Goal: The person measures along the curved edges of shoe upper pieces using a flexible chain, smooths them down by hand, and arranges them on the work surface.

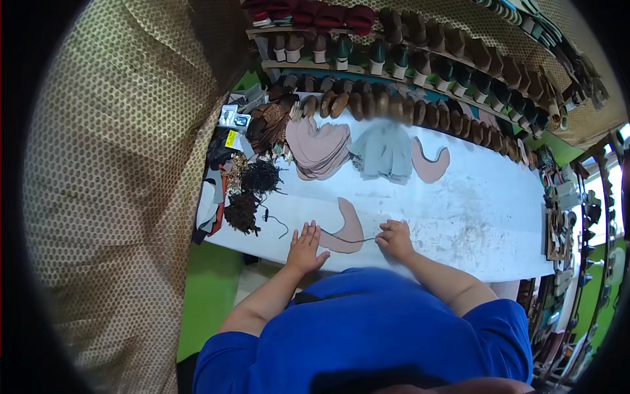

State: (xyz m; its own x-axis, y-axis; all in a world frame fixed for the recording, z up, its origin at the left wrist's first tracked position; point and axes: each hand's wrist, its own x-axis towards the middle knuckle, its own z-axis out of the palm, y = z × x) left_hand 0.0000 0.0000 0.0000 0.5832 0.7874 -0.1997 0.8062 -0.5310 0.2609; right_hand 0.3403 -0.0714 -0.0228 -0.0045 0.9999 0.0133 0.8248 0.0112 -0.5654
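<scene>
Clock positions take the curved piece (352,231) as the dial centre, with 12 o'clock pointing away from the person. The piece lies flat on the surface (410,197), between the two hands.

Risk 1: piece shift. A firm pull on the cord (367,240) toward 3 o'clock may drag or turn the piece. Probable cause: too little pressure from the left hand (304,247).

Risk 2: cord misplacement. The cord may stray from the inner curve. Probable cause: straight tension applied across a bend.

Risk 3: snagging. The loose strand (283,230) at 9 o'clock lies near the left hand and may catch on a sideways sweep.

Left hand: at 8 o'clock, palm down and flat, fingers extended and slightly apart, thumb out toward the piece. It rests at the piece's near-left end. At this scale it cannot be told whether its fingers also pin the cord.

Right hand (392,240): at 4 o'clock, fingers curled together, fingertips clamped on the cord's end just beyond the piece's edge. The cord runs from there over the piece toward the left fingers.
</scene>
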